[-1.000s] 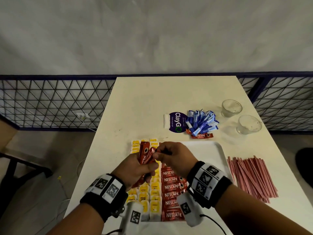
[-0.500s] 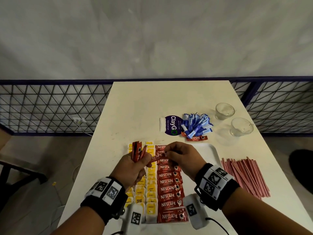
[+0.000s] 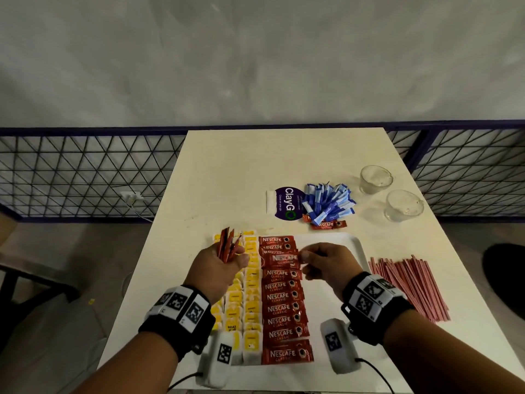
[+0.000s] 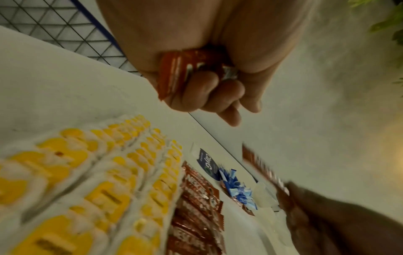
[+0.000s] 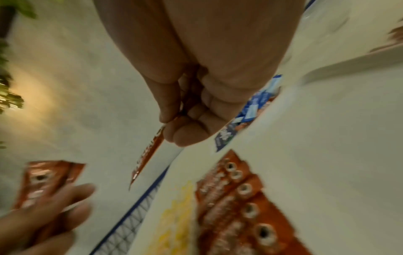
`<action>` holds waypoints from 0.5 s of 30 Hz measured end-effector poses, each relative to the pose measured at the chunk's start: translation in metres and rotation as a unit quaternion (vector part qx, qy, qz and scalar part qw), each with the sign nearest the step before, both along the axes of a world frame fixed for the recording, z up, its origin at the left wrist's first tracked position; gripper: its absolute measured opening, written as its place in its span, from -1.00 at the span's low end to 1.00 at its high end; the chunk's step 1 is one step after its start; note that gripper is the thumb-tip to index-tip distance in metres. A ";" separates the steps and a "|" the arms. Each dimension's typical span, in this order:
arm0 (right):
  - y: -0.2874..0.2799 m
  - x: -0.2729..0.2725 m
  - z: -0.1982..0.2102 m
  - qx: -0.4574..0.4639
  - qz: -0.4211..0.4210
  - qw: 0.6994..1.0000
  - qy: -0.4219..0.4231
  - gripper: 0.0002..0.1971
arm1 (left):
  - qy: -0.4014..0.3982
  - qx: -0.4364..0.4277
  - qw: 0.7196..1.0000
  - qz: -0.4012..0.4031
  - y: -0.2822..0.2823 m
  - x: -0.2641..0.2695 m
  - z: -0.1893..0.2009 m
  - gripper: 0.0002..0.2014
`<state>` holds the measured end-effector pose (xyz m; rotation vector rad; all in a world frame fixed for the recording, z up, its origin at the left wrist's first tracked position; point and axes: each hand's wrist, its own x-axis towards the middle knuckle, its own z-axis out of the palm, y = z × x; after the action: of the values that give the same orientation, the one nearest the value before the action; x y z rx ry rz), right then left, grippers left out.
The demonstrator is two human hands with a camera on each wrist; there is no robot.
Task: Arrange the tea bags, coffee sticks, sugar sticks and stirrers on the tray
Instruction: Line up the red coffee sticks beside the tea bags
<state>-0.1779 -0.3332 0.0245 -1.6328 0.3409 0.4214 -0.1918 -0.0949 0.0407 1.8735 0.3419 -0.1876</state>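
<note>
My right grip (image 3: 305, 258) pinches one coffee stick (image 3: 281, 258), long axis crosswise, just above the row's gap; left grip (image 3: 227, 263) clamps spares (image 3: 227, 245).

Looks like a cafe or pantry self-service corner: cream tabletop (image 3: 255, 172) against a bare grey wall (image 3: 255, 52), blue-framed wire mesh railing (image 3: 85, 177) behind it, "ClayGO" clean-as-you-go sticker (image 3: 285, 203) on the tabletop, two glass cups (image 3: 389, 191) right of the sticker.

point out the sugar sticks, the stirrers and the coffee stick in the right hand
sugar sticks (image 3: 329, 201), head view, middle of pile
stirrers (image 3: 409, 285), head view, middle of bundle
coffee stick (image 3: 282, 258), head view, its printed face
</note>
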 end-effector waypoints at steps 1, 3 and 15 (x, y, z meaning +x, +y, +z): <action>-0.007 -0.002 -0.009 -0.010 -0.013 1.000 0.022 -0.93 | 0.001 0.009 1.000 0.006 0.006 -0.001 -0.003 -0.92; -0.013 -0.009 -0.024 -0.039 -0.020 0.997 0.062 -0.93 | 0.007 0.015 1.000 0.012 0.015 -0.006 -0.008 -0.92; 0.008 -0.009 -0.067 -0.163 0.014 0.977 0.136 -0.76 | 0.043 -0.005 0.999 0.021 0.032 -0.024 -0.013 -0.93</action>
<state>-0.1873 -0.3250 -0.0427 -1.9029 0.6184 0.6398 -0.2155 -0.0625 0.0276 1.8509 0.4384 -0.2420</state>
